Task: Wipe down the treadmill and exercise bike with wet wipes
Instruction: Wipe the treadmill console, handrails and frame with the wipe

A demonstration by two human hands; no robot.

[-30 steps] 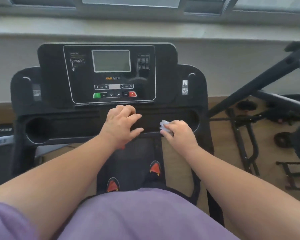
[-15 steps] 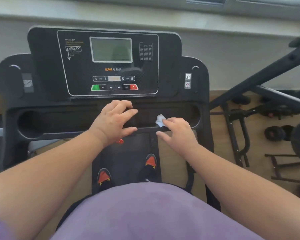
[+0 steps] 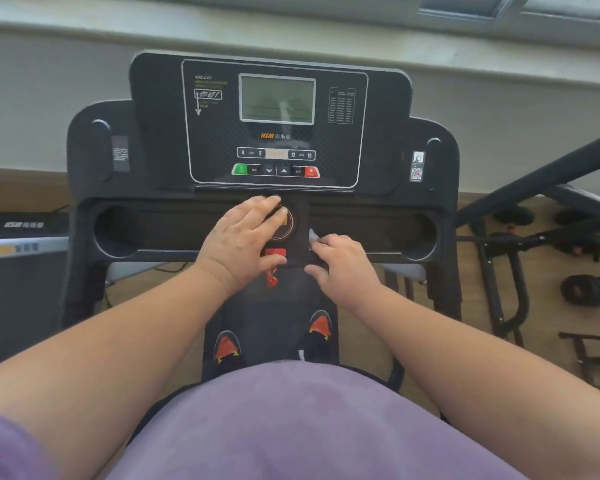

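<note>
This is looking like a home gym or small exercise room. A black treadmill [image 3: 264, 140] is standing against a pale wall beneath a window ledge [image 3: 291, 26], its console showing a grey display [image 3: 277, 99], speed keys marked 4, 8, 12 and 16, and green and red buttons. Black tubular exercise frames [image 3: 520, 216] are crowding the wood-look floor [image 3: 447, 341] to the right, with round dark weights [image 3: 584, 291] lying among them. Part of another machine [image 3: 21, 251] is showing at the left edge. Daylight is coming in from the windows above.
</note>
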